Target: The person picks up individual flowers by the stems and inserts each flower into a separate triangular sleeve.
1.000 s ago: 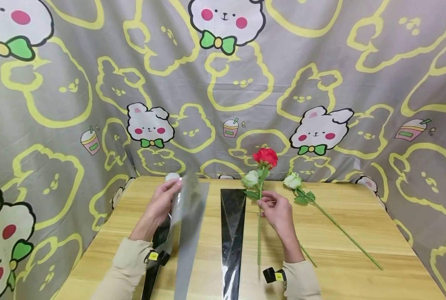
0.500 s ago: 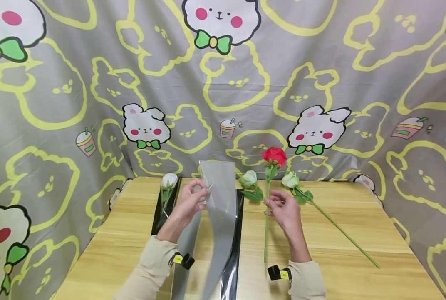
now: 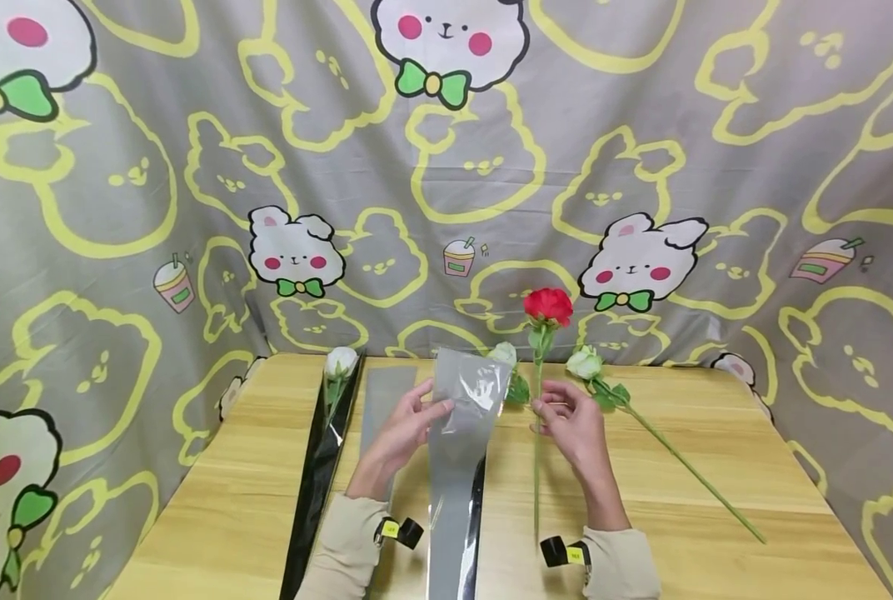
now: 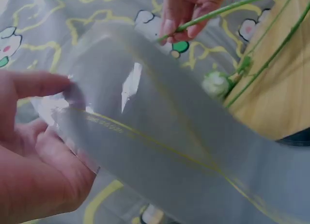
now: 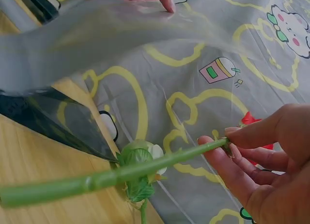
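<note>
My left hand [image 3: 401,437] pinches the upper edge of a grey flower sleeve [image 3: 454,475], a long tapering film. Gold lines cross the sleeve [image 4: 160,136] in the left wrist view, where the thumb and a finger grip its rim. My right hand [image 3: 572,419] holds a red rose [image 3: 547,307] upright by its green stem [image 5: 111,178], thumb and fingertips pinching it below the bloom. A black sleeve [image 3: 473,525] lies on the table, mostly hidden behind the grey one. The rose stands just right of the raised sleeve, apart from it.
At left, a white rose [image 3: 341,363] lies in a black sleeve [image 3: 319,475], beside another grey sleeve [image 3: 386,392]. One pale green rose [image 3: 502,354] is partly behind the raised film; another pale green rose [image 3: 585,362] lies at right. A patterned curtain [image 3: 386,167] surrounds the wooden table [image 3: 686,517].
My left hand has carried the grey sleeve from the left to the middle, over the black sleeve. My right hand has shifted slightly right with the red rose.
</note>
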Tool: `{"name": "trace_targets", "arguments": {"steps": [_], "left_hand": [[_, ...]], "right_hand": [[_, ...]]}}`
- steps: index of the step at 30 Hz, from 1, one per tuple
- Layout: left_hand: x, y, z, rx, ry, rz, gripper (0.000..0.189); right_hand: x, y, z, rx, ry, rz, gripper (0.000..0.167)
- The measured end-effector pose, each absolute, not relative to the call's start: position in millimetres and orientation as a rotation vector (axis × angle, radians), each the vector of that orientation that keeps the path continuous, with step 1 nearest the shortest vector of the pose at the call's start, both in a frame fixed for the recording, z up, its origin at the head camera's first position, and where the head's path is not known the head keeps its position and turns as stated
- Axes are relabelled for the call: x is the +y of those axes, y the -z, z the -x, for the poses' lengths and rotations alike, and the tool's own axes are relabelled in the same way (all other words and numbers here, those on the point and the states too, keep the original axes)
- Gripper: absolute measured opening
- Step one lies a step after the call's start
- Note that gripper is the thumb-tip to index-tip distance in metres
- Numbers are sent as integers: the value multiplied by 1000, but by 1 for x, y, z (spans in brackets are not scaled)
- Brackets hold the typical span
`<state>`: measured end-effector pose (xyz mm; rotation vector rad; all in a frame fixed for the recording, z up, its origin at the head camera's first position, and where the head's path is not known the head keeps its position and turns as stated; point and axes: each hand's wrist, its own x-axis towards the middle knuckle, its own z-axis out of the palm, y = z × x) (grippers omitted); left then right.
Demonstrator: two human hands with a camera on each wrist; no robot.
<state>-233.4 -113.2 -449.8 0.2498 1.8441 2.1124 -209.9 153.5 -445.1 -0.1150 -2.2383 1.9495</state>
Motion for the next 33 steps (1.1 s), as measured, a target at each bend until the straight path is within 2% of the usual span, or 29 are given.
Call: {"name": "trace_targets", "arguments": {"steps": [4, 7, 15, 23, 28, 31, 33], "left_hand": [[-110, 447, 229, 1961, -1995, -398, 54], [-108, 447, 229, 1981, -1999, -403, 47], [-108, 449, 230, 1950, -2071, -255, 50], [-103, 454, 229, 2064, -2133, -268, 19], [-101, 459, 227, 2222, -2050, -391, 19], [-101, 458, 227, 2265, -2006, -497, 31], [-101, 458, 227, 2249, -1997, -544, 32]], "right_hand": [[154, 442, 210, -2175, -2001, 130, 31], [156, 439, 211, -2082, -2036, 137, 27], [162, 429, 208, -1847, -2074, 152, 20], [162, 412, 198, -1592, -2199, 118, 32], [161, 401, 191, -1358, -2301, 144, 31], [163, 395, 189, -1173, -2337, 132, 25], [164, 391, 188, -1039, -2343, 95, 22]]}}
